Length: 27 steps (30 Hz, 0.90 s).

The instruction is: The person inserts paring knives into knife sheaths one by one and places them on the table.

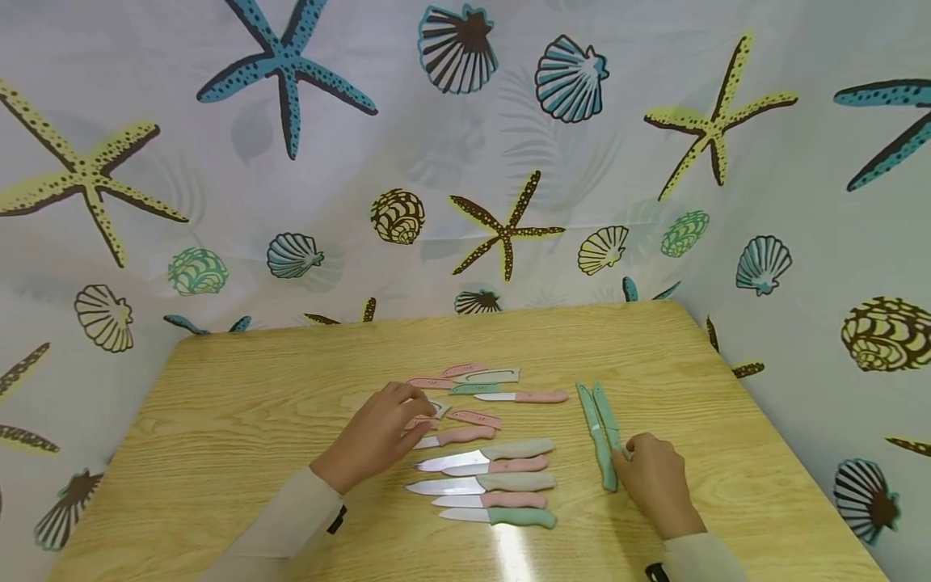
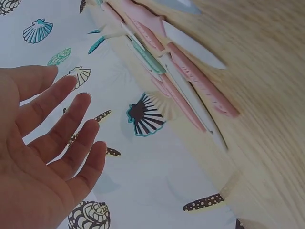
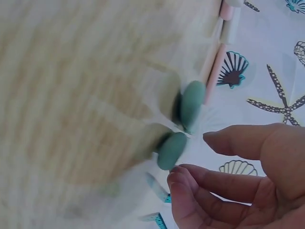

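Observation:
Two green knives in green sheaths lie side by side on the right: the left sheathed knife (image 1: pixel 602 457) shows whole, while my hand partly covers the handle of the right one (image 1: pixel 605 411). My right hand (image 1: pixel 658 483) is at that handle's end; in the right wrist view its thumb stands apart from the fingers, and the fingertips are at or just beside the green handle (image 3: pixel 172 151). Over the loose sheaths hovers my left hand (image 1: pixel 381 432), fingers loosely spread and holding nothing in the left wrist view. Nearest it are a pink sheath (image 1: pixel 476 418) and a pink-handled knife (image 1: pixel 465 435).
Below lie several bare knives, blades pointing left, among them a green-handled knife (image 1: pixel 520 517) and a cream-handled knife (image 1: pixel 516 482). Farther back are a cream sheath (image 1: pixel 498 376), a green sheath (image 1: pixel 473 390) and another pink-handled knife (image 1: pixel 541 397). Patterned cloth (image 1: pixel 436 275) surrounds the wooden table (image 1: pixel 254 404).

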Each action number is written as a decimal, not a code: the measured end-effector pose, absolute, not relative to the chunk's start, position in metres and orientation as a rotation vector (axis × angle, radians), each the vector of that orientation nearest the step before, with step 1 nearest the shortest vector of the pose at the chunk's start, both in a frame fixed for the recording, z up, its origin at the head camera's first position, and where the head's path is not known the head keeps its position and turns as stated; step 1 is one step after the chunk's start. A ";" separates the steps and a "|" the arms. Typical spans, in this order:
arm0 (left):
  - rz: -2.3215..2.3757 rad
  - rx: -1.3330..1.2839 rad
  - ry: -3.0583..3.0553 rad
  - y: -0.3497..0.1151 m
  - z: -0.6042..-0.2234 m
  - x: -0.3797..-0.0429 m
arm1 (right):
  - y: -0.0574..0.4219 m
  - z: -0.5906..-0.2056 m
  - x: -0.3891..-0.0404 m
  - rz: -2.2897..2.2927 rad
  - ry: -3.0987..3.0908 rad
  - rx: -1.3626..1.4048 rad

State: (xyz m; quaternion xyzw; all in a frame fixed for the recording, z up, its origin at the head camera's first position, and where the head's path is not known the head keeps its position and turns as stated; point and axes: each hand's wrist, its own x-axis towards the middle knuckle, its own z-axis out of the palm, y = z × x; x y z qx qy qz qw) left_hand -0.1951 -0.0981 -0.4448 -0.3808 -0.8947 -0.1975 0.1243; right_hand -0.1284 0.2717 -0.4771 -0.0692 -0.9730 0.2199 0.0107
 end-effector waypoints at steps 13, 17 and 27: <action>-0.476 -1.159 -2.712 -0.050 -0.430 -0.236 | 0.240 -0.441 -0.094 0.753 -2.986 -0.108; -0.461 -1.163 -2.757 -0.037 -0.431 -0.246 | 0.227 -0.437 -0.080 0.819 -2.957 -0.092; -0.317 -1.149 -2.831 -0.017 -0.462 -0.261 | 0.194 -0.434 -0.049 0.810 -2.902 -0.006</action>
